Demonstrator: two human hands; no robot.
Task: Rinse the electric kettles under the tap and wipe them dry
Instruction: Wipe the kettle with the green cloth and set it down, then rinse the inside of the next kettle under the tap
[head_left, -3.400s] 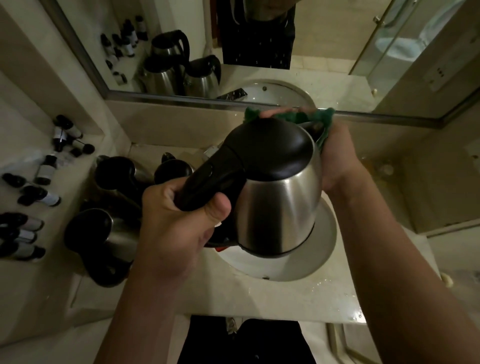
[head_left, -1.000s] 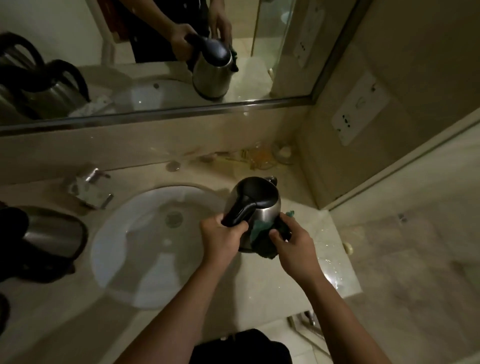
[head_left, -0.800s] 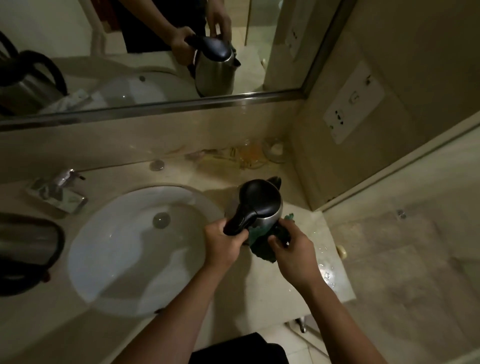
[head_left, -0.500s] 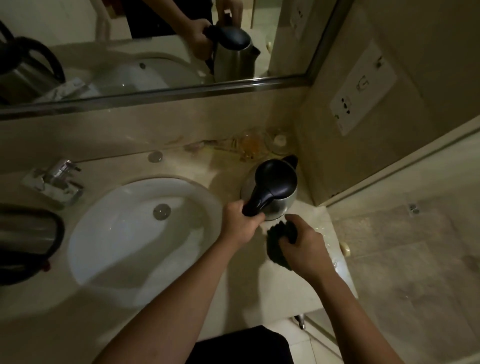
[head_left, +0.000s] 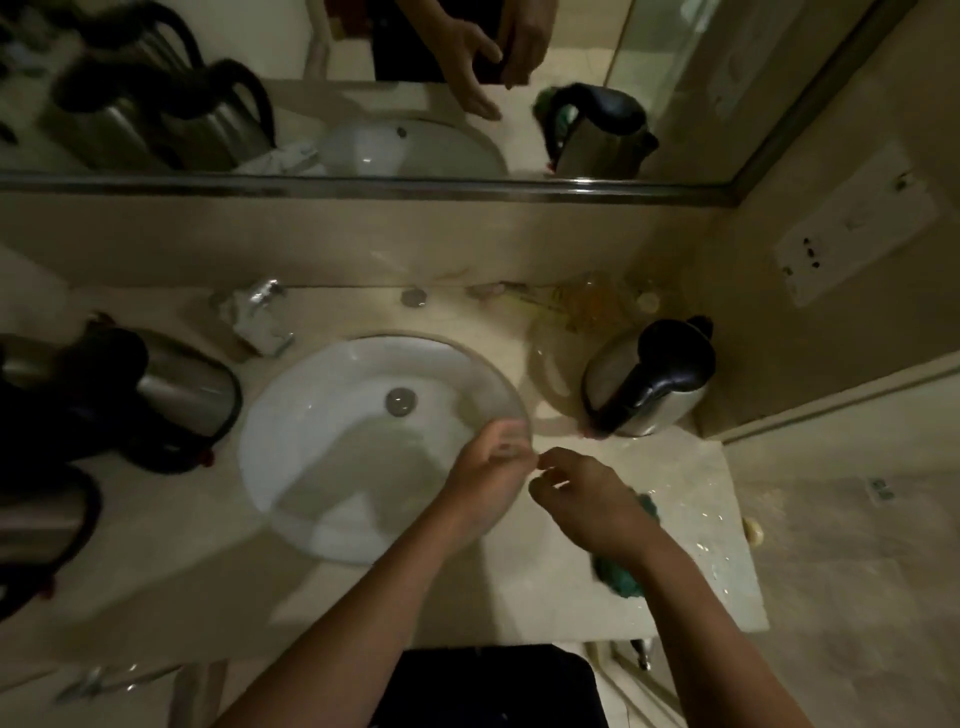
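One shiny steel kettle with a black lid and black handle (head_left: 649, 382) stands by itself on the pale stone counter (head_left: 545, 597), at about two o'clock from the round white sink (head_left: 332, 441). No hand touches it. At nine o'clock from the sink there are three more steel kettles with black tops (head_left: 156, 395), packed close together at the left edge; they are dark and partly cut off.

The left hand (head_left: 488, 467) is over the right rim of the sink, fingers loosely bent, holding nothing. The right hand (head_left: 582, 499) is just beside it over the counter, fingers loosely curled, also holding nothing. One green cloth (head_left: 621, 571) lies on the counter under the right wrist, at about four o'clock from the sink.

One silver tap (head_left: 257, 319) sits at eleven o'clock from the sink. One wide mirror (head_left: 363, 88) hangs above.
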